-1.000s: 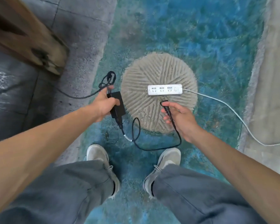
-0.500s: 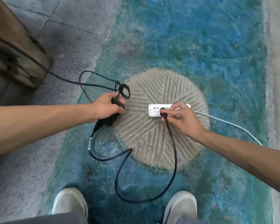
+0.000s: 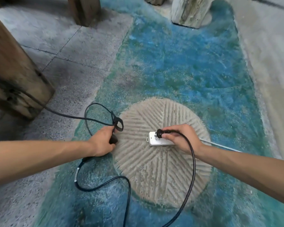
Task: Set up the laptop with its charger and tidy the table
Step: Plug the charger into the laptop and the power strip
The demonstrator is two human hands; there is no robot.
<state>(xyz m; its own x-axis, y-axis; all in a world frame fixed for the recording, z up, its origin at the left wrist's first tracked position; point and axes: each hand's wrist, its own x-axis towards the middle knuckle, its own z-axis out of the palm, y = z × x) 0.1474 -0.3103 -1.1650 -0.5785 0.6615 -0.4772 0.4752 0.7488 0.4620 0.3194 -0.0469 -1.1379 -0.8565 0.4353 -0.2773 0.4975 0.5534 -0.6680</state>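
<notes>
Plug [image 3: 159,134] and power strip [image 3: 156,141] meet at the centre of the round grooved stone [image 3: 154,169], where the right hand [image 3: 179,138] pinches the plug's moulded body over a socket. The left hand [image 3: 103,143], at nine o'clock from the strip, grips the charger brick [image 3: 113,139], its fingers curled round it. The black cable [image 3: 189,169] looks limp and light, so it probably trails and snags; the rigid plug body is the better hold. The strip seems light enough to slide when pushed, and nothing braces it now.
</notes>
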